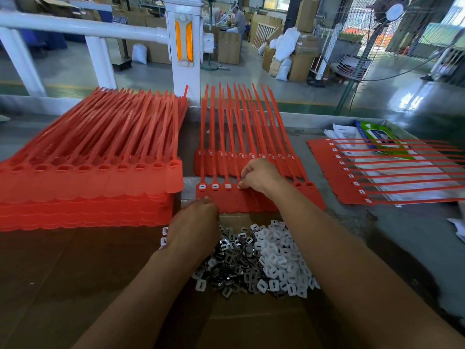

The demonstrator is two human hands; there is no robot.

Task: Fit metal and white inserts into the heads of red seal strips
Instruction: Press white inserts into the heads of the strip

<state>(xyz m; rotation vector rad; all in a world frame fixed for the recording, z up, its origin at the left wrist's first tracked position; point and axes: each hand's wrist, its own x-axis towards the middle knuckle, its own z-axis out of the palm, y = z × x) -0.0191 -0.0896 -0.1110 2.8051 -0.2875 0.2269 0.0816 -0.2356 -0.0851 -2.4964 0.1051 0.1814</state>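
The right grip (256,177) covers the middle heads of the front sheet of red seal strips (226,201), and whether its curled fingertips pinch anything is too small to tell. The left grip (195,222) shows only its back, so its palm is hidden, and it covers part of the insert pile (271,260). The left stack (75,192) is blurred and cut off at the left edge. The right sheet (334,177) loses its tails at the right edge. Print on the green packet (377,137) is unreadable.
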